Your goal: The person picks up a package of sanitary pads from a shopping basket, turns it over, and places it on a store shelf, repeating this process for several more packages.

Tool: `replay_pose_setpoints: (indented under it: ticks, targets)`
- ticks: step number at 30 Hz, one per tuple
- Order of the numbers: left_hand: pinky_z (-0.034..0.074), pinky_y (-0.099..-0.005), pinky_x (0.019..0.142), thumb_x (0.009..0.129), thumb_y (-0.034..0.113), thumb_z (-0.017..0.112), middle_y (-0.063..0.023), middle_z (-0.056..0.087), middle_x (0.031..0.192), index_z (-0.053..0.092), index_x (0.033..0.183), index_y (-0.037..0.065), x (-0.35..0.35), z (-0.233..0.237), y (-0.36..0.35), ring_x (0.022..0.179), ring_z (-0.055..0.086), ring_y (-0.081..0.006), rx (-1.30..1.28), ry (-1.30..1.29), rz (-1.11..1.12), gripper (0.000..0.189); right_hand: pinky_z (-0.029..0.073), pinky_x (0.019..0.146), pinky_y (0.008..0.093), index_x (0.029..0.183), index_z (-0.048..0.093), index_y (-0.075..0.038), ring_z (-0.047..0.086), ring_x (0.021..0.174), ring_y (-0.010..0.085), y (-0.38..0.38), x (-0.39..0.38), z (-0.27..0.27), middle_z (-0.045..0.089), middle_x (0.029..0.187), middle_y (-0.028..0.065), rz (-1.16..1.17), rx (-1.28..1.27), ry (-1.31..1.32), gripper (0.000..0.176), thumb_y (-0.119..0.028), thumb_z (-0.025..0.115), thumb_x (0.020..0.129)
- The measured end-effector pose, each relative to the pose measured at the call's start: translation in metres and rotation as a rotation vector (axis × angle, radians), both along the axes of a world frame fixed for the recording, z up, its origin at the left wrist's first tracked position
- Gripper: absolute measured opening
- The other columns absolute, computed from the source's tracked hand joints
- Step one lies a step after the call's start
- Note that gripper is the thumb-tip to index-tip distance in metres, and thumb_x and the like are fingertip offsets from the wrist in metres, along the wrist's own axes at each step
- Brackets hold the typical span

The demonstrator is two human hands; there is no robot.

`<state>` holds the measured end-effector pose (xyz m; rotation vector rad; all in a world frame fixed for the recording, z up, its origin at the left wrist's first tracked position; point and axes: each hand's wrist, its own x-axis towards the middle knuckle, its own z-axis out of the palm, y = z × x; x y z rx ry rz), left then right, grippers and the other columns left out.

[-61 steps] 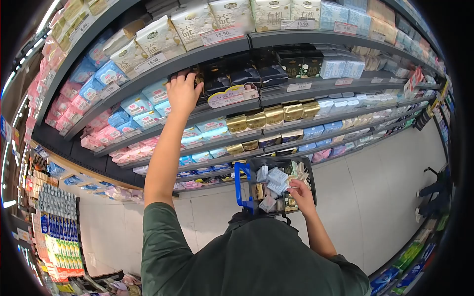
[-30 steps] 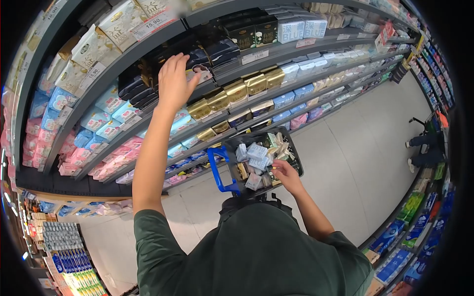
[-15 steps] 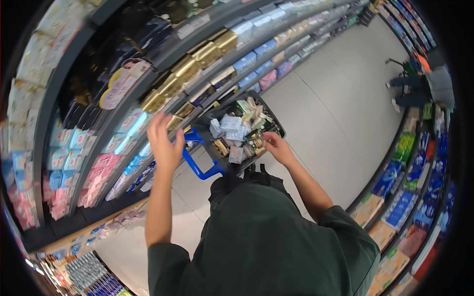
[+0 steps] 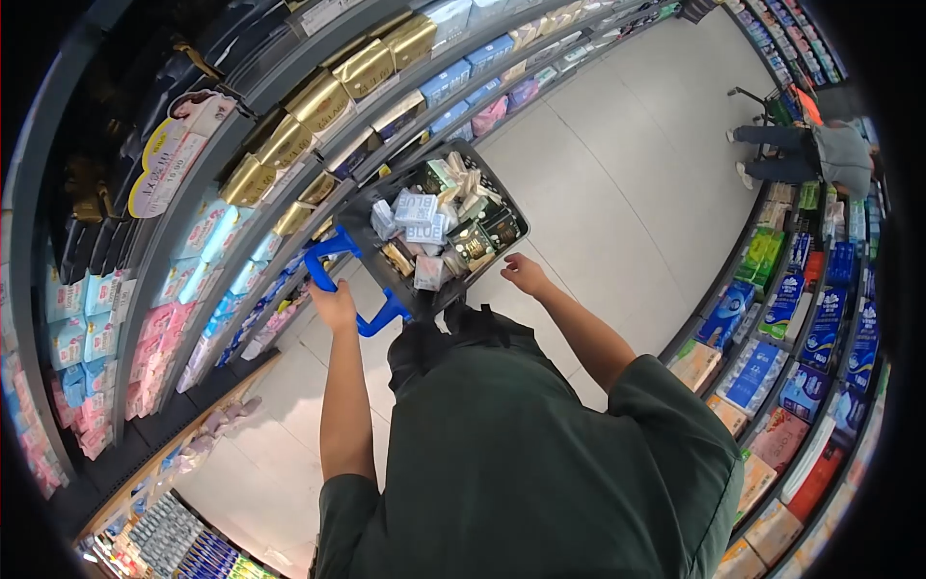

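Note:
My left hand (image 4: 334, 306) is closed round the blue handle (image 4: 376, 322) of a dark grey shopping basket (image 4: 524, 214). Small packets fill the basket. Among them are pale blue packs marked BLUE (image 4: 416, 208), dark green and gold packs (image 4: 472, 242), and cream-coloured packets (image 4: 470, 185) near the far side. Just off the basket's right near corner hangs my right hand (image 4: 526, 276), its fingers loosely bent and apart, with nothing visible in them. It does not touch the basket.
Shelving along my left holds gold packs (image 4: 320, 101), pink packs (image 4: 159, 343) and a price sign (image 4: 174, 159). On the right, another shelf carries blue tissue packs (image 4: 750, 378). Farther up the tiled aisle (image 4: 617, 174), a person (image 4: 837, 159) stands beside a trolley.
My left hand has come down from beside the shelf and closed on the blue handle. My right hand has drawn back from the packets in the basket. The view has shifted slightly.

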<state>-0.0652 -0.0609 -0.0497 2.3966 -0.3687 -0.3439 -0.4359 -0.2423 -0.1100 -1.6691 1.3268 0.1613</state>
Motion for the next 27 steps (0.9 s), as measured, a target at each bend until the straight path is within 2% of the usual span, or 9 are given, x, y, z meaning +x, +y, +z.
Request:
replay_pose_setpoints:
  ticks: [5,10,13,16,18,21,22,24,27]
  targets:
    - [0.049,-0.0394,0.08,0.079,0.009,0.062,-0.013,0.066,0.093,0.053,0.108,0.001,-0.011,0.021,-0.006,0.087,0.065,-0.0299,-0.022,0.043,0.045,0.032,0.051,0.084,0.0375,0.117,0.058,-0.002,0.064,0.095,0.0295,-0.001,0.011,-0.042,0.067,0.1,0.015,0.048,-0.043,0.07,0.051,-0.032,0.07,0.077]
    - [0.049,-0.0387,0.077,0.08,0.008,0.062,-0.0141,0.066,0.09,0.055,0.102,0.001,-0.012,0.021,-0.006,0.085,0.065,-0.0293,-0.006,0.058,0.037,0.025,0.048,0.092,0.0431,0.123,0.052,-0.002,0.057,0.108,0.0376,-0.025,0.041,-0.068,0.057,0.116,0.0228,0.05,-0.131,0.208,0.057,-0.028,0.069,0.074]
    - [0.049,-0.0387,0.075,0.081,0.009,0.063,-0.0142,0.064,0.086,0.057,0.096,0.001,-0.012,0.018,-0.005,0.082,0.064,-0.0287,-0.044,0.027,0.012,0.018,0.046,0.091,0.0493,0.12,0.047,-0.005,0.052,0.11,0.0429,-0.031,0.066,-0.094,0.052,0.115,0.0234,0.023,-0.197,0.172,0.056,-0.026,0.071,0.074]
    - [0.049,-0.0387,0.074,0.085,0.013,0.062,-0.0136,0.063,0.085,0.056,0.096,0.002,-0.016,0.017,-0.004,0.079,0.063,-0.0283,-0.002,-0.063,-0.011,0.016,0.041,0.101,0.0485,0.139,0.033,-0.009,0.042,0.126,0.0433,-0.029,0.094,-0.104,0.037,0.138,0.0229,0.121,-0.193,0.183,0.094,-0.027,0.083,0.062]
    - [0.049,-0.037,0.074,0.086,0.012,0.062,-0.0129,0.063,0.085,0.056,0.097,0.002,-0.02,0.022,-0.008,0.079,0.063,-0.0256,-0.021,0.002,0.032,0.016,0.039,0.103,0.0496,0.146,0.023,-0.015,0.038,0.13,0.0418,-0.027,0.112,-0.104,0.026,0.149,0.0182,0.176,-0.123,0.337,0.105,-0.03,0.083,0.061]
    - [0.05,-0.0322,0.075,0.085,0.004,0.06,-0.0106,0.064,0.087,0.055,0.099,0.001,-0.024,0.014,-0.01,0.081,0.064,-0.0203,-0.138,0.103,0.087,0.016,0.039,0.1,0.0542,0.148,0.022,-0.018,0.037,0.131,0.0397,-0.022,0.133,-0.108,0.022,0.152,0.0145,0.177,-0.201,0.531,0.103,-0.036,0.081,0.065]
    - [0.051,-0.0306,0.076,0.084,0.001,0.059,-0.0098,0.065,0.087,0.055,0.101,0.0,-0.025,0.013,-0.011,0.081,0.064,-0.0185,-0.151,0.129,0.087,0.017,0.037,0.099,0.057,0.149,0.024,-0.022,0.033,0.133,0.0397,-0.027,0.144,-0.093,0.02,0.155,0.0107,0.178,-0.144,0.6,0.078,-0.027,0.065,0.082]
    - [0.051,-0.0298,0.077,0.084,-0.002,0.057,-0.0088,0.065,0.087,0.054,0.103,-0.001,-0.028,0.006,-0.01,0.082,0.064,-0.018,-0.244,0.262,0.134,0.02,0.037,0.098,0.0557,0.148,0.027,-0.023,0.035,0.132,0.0407,-0.029,0.146,-0.114,0.022,0.155,0.0114,0.141,-0.233,0.632,0.067,-0.023,0.054,0.088]
    - [0.051,-0.0296,0.079,0.083,-0.003,0.055,-0.0089,0.065,0.087,0.053,0.105,-0.002,-0.033,0.002,-0.015,0.082,0.064,-0.0178,-0.273,0.276,0.118,0.022,0.039,0.096,0.0505,0.145,0.034,-0.022,0.047,0.119,0.0381,-0.047,0.142,-0.121,0.026,0.153,0.0111,0.097,-0.27,0.612,0.061,-0.021,0.053,0.087]
